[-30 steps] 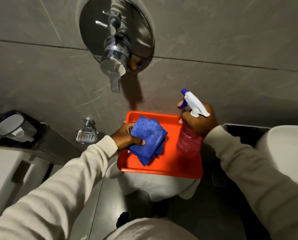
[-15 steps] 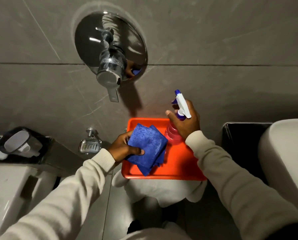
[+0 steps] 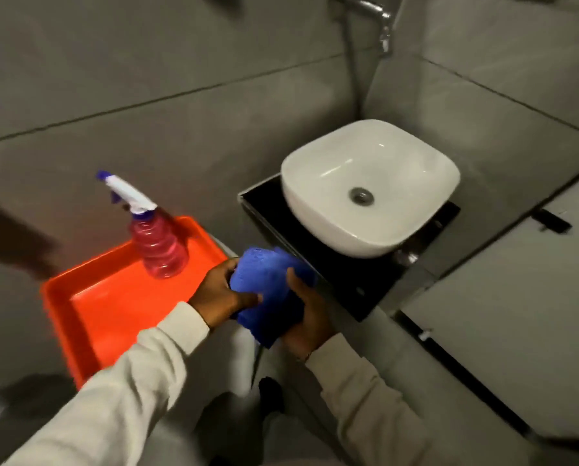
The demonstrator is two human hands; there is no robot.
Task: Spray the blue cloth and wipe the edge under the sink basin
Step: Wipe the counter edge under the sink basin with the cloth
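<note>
Both my hands hold the folded blue cloth [image 3: 267, 290] between the tray and the sink. My left hand [image 3: 219, 295] grips its left side and my right hand [image 3: 306, 314] grips its right side from below. The spray bottle [image 3: 155, 243], pink liquid with a white and blue trigger head, stands upright on the orange tray [image 3: 113, 297], with no hand on it. The white sink basin [image 3: 369, 186] sits on a black counter slab [image 3: 342, 274] to the right, whose front left edge is just beyond the cloth.
Grey tiled walls surround the corner. A chrome tap [image 3: 372, 15] and hose hang above the basin. A pale door or panel [image 3: 517, 331] is at the right. The tray rests on a white fixture below my arms.
My right hand set the spray bottle down on the tray and took hold of the cloth. My view swung right, bringing the sink basin into sight.
</note>
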